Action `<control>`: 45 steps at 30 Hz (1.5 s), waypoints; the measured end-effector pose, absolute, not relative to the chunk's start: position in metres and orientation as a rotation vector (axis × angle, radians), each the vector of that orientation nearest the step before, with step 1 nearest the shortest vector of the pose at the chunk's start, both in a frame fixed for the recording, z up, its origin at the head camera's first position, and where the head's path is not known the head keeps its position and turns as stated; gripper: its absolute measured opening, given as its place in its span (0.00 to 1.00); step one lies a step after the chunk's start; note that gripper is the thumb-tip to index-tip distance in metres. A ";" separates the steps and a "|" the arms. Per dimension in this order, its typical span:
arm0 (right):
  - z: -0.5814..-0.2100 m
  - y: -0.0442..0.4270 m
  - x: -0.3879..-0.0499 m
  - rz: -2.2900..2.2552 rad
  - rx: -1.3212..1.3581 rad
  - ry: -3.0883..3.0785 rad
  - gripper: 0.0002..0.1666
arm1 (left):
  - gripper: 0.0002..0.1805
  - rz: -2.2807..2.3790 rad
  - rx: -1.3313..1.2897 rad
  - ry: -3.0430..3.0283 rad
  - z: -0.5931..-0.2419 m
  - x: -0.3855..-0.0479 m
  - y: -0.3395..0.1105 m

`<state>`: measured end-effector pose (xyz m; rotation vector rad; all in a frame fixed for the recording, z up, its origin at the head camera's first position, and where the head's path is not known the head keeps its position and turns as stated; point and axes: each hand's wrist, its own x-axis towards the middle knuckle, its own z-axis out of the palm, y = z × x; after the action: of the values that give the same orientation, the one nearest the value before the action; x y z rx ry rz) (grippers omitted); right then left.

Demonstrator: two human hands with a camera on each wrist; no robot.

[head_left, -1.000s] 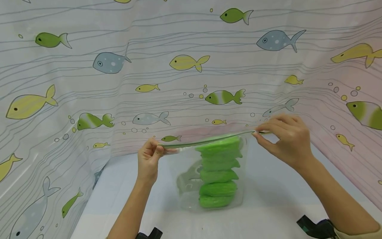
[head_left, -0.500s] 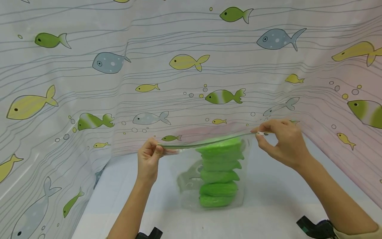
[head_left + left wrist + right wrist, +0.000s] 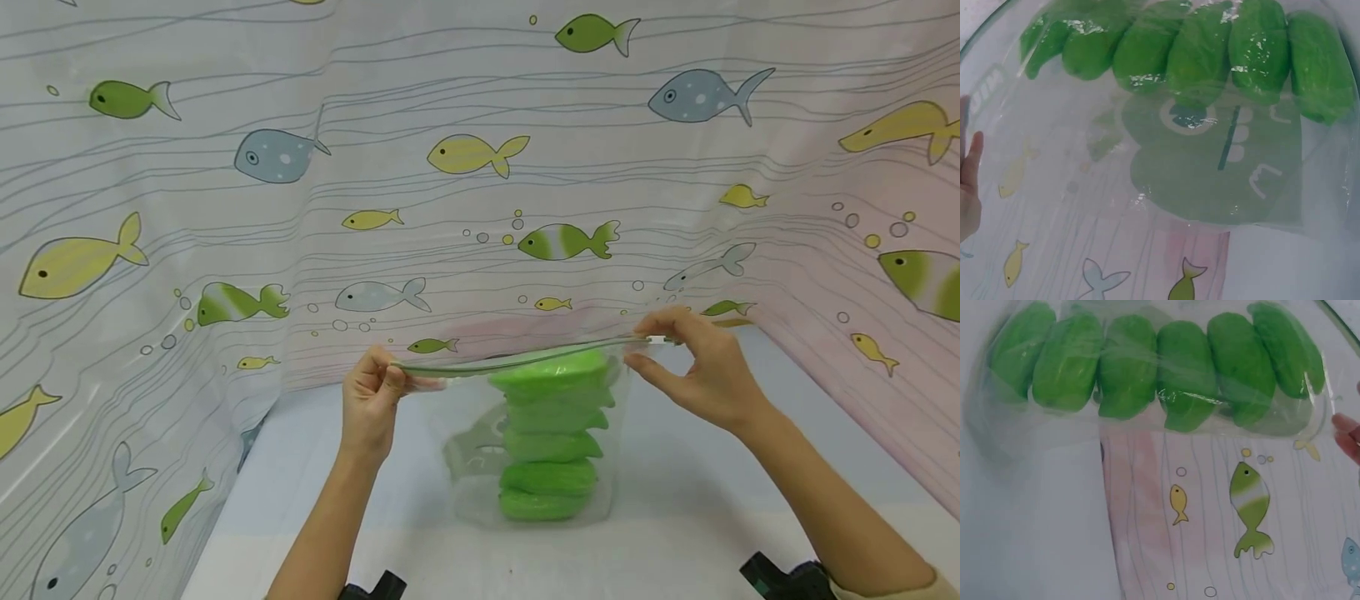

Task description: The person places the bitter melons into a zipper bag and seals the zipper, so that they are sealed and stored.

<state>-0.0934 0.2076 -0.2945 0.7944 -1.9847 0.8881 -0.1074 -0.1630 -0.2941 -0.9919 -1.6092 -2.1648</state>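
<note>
A clear zip bag (image 3: 472,467) stands upright on the table in the head view. Several plump green pieces (image 3: 551,442) lie stacked inside its right half; their kind is unclear. My left hand (image 3: 371,400) pinches the left end of the green-edged zip strip (image 3: 510,361). At the strip's right end, my right hand (image 3: 701,371) has its curved index finger above and thumb below, around the bag's top corner. A small white slider (image 3: 658,340) shows between these fingers. A pale green cartoon face (image 3: 1210,169) is printed on the bag in the left wrist view.
A fish-patterned sheet (image 3: 480,100) hangs behind and along both sides. The white table (image 3: 315,533) extends around the bag. Black wrist mounts (image 3: 787,575) show at the bottom edge.
My right hand's thumb and index finger have spread from a tight pinch and shifted slightly left and down. The strip's right end has dipped a little. My left hand keeps its pinch.
</note>
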 end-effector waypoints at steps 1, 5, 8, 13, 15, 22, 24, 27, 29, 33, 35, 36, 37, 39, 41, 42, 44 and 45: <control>-0.296 0.208 -0.093 0.938 0.786 -2.001 0.19 | 0.09 -2.172 -0.985 -1.604 -0.294 -0.107 -0.163; -0.304 0.205 -0.092 1.137 0.766 -1.999 0.25 | 0.09 -2.196 -0.914 -1.596 -0.295 -0.107 -0.163; -0.312 0.204 -0.090 1.234 0.766 -1.972 0.25 | 0.09 -2.207 -0.869 -1.601 -0.295 -0.107 -0.163; -0.325 0.203 -0.085 1.261 0.747 -1.949 0.22 | 0.10 -2.216 -0.809 -1.608 -0.295 -0.108 -0.162; -0.332 0.202 -0.084 1.243 0.775 -1.929 0.19 | 0.10 -2.223 -0.788 -1.605 -0.295 -0.108 -0.162; -0.341 0.192 -0.086 1.151 1.019 -1.887 0.21 | 0.09 -2.226 -0.765 -1.619 -0.294 -0.106 -0.162; -0.338 0.189 -0.086 1.155 1.040 -1.897 0.21 | 0.09 -2.229 -0.770 -1.619 -0.294 -0.106 -0.162; -0.332 0.187 -0.086 1.209 1.079 -1.881 0.19 | 0.09 -2.225 -0.765 -1.618 -0.293 -0.106 -0.162; -0.328 0.185 -0.086 1.249 1.102 -1.865 0.19 | 0.09 -2.210 -0.752 -1.624 -0.293 -0.107 -0.162; -0.327 0.183 -0.086 1.298 1.139 -1.852 0.19 | 0.12 -2.132 -0.744 -1.704 -0.297 -0.106 -0.166; -0.327 0.183 -0.087 1.314 1.151 -1.848 0.19 | 0.13 -2.079 -0.747 -1.766 -0.300 -0.106 -0.169; -0.327 0.183 -0.087 1.319 1.154 -1.849 0.19 | 0.13 -2.059 -0.748 -1.792 -0.302 -0.105 -0.171; -0.327 0.184 -0.087 1.322 1.154 -1.851 0.19 | 0.14 -2.045 -0.743 -1.810 -0.304 -0.105 -0.172; -0.328 0.185 -0.088 1.330 1.152 -1.855 0.19 | 0.16 -2.006 -0.714 -1.855 -0.309 -0.105 -0.175; -0.327 0.186 -0.088 1.333 1.149 -1.863 0.19 | 0.18 -1.994 -0.665 -1.893 -0.316 -0.104 -0.177; -0.327 0.186 -0.088 1.337 1.149 -1.866 0.19 | 0.19 -1.997 -0.636 -1.916 -0.320 -0.104 -0.179; -0.327 0.187 -0.088 1.343 1.149 -1.865 0.19 | 0.19 -2.019 -0.565 -1.977 -0.332 -0.104 -0.181; -0.327 0.187 -0.087 1.348 1.149 -1.866 0.19 | 0.19 -2.037 -0.539 -2.009 -0.339 -0.105 -0.182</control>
<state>-0.0873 0.1872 -0.3273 1.1490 -1.8662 1.3475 -0.1047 -0.1822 -0.3389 -0.5390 -2.0089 -2.0367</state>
